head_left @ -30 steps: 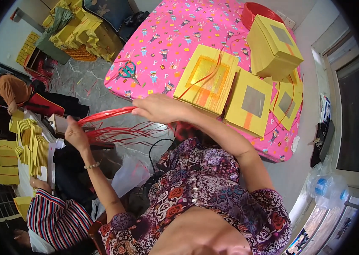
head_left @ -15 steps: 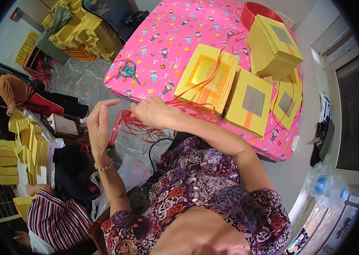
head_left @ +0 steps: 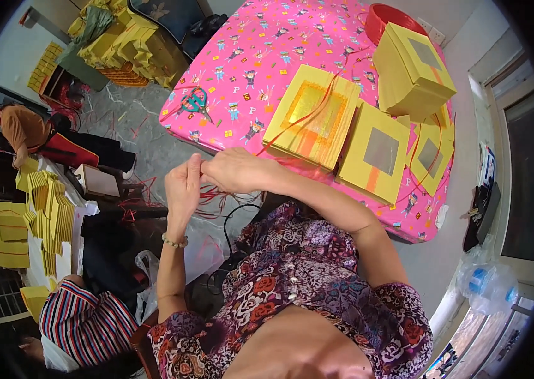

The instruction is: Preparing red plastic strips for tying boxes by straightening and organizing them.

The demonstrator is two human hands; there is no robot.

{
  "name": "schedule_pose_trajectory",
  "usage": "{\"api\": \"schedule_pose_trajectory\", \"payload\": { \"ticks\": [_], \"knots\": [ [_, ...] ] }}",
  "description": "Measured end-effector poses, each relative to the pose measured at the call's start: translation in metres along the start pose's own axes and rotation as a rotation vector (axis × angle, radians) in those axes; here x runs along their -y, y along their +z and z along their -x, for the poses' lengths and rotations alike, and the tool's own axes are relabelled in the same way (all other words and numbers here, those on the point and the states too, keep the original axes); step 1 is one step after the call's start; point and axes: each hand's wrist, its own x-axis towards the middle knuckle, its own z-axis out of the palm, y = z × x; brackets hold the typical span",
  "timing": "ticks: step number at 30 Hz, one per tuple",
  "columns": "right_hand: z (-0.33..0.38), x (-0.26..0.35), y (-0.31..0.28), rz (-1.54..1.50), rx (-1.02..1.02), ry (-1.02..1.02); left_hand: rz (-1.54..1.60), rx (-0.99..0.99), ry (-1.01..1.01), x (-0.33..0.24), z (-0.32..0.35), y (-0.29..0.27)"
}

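Observation:
My left hand (head_left: 183, 186) and my right hand (head_left: 235, 170) meet at the fingertips beside the near left edge of a table with a pink patterned cover (head_left: 216, 95). The right fingers are closed on a bundle of thin red ribbons (head_left: 219, 197), which hangs beneath that hand. Left thumb and fingers pinch at the same spot, against the bundle's end; the exact grip is partly hidden. More red strands run over the table edge towards a stack of yellow paper sheets (head_left: 286, 136) with a gold panel on top.
Green-handled scissors (head_left: 195, 103) lie on the cover. Further right are a yellow stack with a grey square (head_left: 377, 151), a tall yellow block (head_left: 412, 76) and a red basin (head_left: 384, 16). Left, two people work by a table with folded yellow paper (head_left: 52, 218). A black cable (head_left: 227, 227) hangs near my lap.
My left hand has moved right and closed against my right fingertips. The ribbons, earlier spread out in a loop between the hands, now hang mostly below the right hand.

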Motion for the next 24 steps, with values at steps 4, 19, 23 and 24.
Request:
{"api": "schedule_pose_trajectory", "payload": {
  "ticks": [4, 19, 23, 24],
  "knots": [
    [0.018, -0.018, -0.016, -0.085, -0.043, 0.063, 0.016, -0.244, -0.007, 0.021, -0.004, -0.029],
    [0.003, -0.014, -0.002, 0.184, -0.104, 0.016, -0.016, 0.080, 0.418, -0.003, -0.023, -0.005],
    [0.003, -0.011, -0.009, 0.174, -0.031, -0.015, 0.351, 0.502, -0.170, -0.002, -0.019, 0.003],
    [0.006, -0.012, -0.013, 0.097, 0.044, -0.008, 0.432, 0.544, -0.245, 0.002, -0.017, 0.006]
  ]
}}
